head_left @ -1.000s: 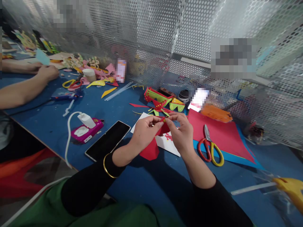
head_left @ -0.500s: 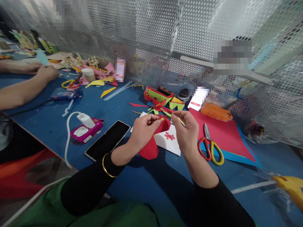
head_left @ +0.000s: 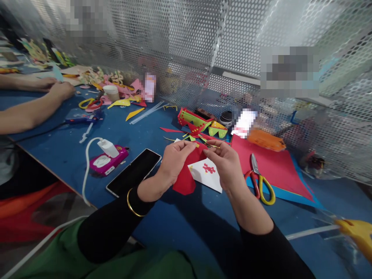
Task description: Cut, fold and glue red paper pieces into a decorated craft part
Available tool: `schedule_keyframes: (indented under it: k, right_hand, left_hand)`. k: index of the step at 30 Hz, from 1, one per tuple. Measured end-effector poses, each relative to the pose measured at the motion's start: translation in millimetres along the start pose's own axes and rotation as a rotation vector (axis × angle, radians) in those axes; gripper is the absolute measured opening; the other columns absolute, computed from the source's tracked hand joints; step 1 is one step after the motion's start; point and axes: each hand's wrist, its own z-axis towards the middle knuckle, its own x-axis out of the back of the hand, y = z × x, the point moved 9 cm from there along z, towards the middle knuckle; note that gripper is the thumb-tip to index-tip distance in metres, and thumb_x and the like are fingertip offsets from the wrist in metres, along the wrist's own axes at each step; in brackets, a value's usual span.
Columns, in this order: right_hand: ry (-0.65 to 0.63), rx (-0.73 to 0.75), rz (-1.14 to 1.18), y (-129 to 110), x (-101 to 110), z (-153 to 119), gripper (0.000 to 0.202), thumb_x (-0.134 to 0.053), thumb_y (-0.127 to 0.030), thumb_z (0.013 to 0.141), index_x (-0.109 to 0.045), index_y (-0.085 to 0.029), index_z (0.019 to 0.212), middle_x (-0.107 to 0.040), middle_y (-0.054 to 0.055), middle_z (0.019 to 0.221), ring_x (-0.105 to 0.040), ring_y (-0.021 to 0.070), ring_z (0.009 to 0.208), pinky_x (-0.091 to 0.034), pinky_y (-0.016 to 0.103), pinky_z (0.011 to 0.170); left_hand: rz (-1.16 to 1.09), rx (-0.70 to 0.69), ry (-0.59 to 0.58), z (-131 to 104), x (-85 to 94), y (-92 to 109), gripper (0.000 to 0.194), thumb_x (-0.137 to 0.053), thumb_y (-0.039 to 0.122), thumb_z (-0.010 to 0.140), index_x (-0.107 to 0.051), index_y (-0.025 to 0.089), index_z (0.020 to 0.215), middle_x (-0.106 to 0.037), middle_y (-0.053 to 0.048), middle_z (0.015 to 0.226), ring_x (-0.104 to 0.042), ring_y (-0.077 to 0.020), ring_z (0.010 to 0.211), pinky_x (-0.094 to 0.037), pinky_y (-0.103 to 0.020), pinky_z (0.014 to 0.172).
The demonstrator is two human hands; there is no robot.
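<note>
A folded red paper piece (head_left: 184, 181) is pinched at its upper part by my left hand (head_left: 175, 161), with a small yellow bit near the fingertips. My right hand (head_left: 225, 162) closes thumb and finger at the upper right edge of the red paper; whether it grips the edge or something tiny is hidden. Below and between the hands lies a white sheet (head_left: 205, 176) carrying several small red paper bits (head_left: 209, 168). To the right, scissors (head_left: 255, 176) with red and yellow handles rest on blue and red sheets (head_left: 270, 166).
A black phone (head_left: 133, 172) and a purple power socket (head_left: 107, 161) lie to the left. Behind are red and green paper glasses (head_left: 193, 121) and a lit phone (head_left: 244, 122). A glue gun (head_left: 356, 232) sits at right. Another person's hands (head_left: 59, 89) work at far left.
My right hand has come down and left onto the red paper's edge, its thumb and finger closing. The red paper's upper part looks flatter. The view has shifted slightly.
</note>
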Motion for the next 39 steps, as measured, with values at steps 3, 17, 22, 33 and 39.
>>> schedule_keyframes:
  k: [3, 17, 22, 33, 39]
  right_hand:
    - [-0.023, 0.011, 0.008, -1, -3, -1, 0.039, -0.078, -0.035, 0.065, -0.062, -0.020, 0.098, -0.058, -0.007, 0.061, -0.053, 0.0128, 0.056, -0.042, 0.030, 0.056]
    - [-0.023, 0.054, -0.054, -7, -4, -2, 0.034, -0.074, -0.030, 0.067, -0.062, -0.021, 0.097, -0.057, -0.007, 0.064, -0.055, 0.0124, 0.062, -0.044, 0.031, 0.064]
    - [-0.025, 0.059, -0.057, -6, -5, -2, 0.034, -0.074, -0.031, 0.067, -0.062, -0.021, 0.096, -0.057, -0.007, 0.064, -0.056, 0.0128, 0.064, -0.045, 0.031, 0.065]
    - [0.001, 0.066, -0.028, -7, -2, -2, 0.034, -0.075, -0.032, 0.067, -0.063, -0.020, 0.097, -0.059, -0.007, 0.064, -0.057, 0.0125, 0.063, -0.045, 0.030, 0.064]
    - [0.028, 0.112, -0.062, -7, 5, 3, 0.032, -0.073, -0.035, 0.072, -0.062, -0.021, 0.100, -0.063, -0.005, 0.067, -0.059, 0.0143, 0.063, -0.046, 0.030, 0.060]
  left_hand:
    - [-0.030, 0.029, -0.003, 0, -0.3, -3, 0.024, -0.081, 0.039, 0.073, -0.071, 0.017, 0.072, -0.071, -0.001, 0.071, -0.063, -0.0143, 0.067, -0.052, -0.028, 0.067]
    - [-0.025, 0.005, 0.032, 1, 3.3, -1, 0.032, -0.084, 0.045, 0.069, -0.071, 0.016, 0.070, -0.070, -0.001, 0.070, -0.062, -0.0140, 0.064, -0.050, -0.028, 0.064]
    - [0.007, -0.017, 0.042, 1, 4.9, 0, 0.030, -0.083, 0.044, 0.071, -0.071, 0.017, 0.071, -0.070, -0.002, 0.071, -0.062, -0.0144, 0.067, -0.050, -0.027, 0.064]
    - [-0.021, 0.038, -0.043, 1, -0.9, -3, 0.036, -0.083, 0.050, 0.071, -0.074, 0.015, 0.078, -0.073, -0.004, 0.075, -0.066, -0.0171, 0.069, -0.052, -0.029, 0.066]
    - [0.053, 0.047, -0.134, -1, -9.4, 2, 0.027, -0.085, 0.037, 0.069, -0.075, 0.014, 0.081, -0.073, -0.003, 0.075, -0.066, -0.0138, 0.065, -0.052, -0.026, 0.065]
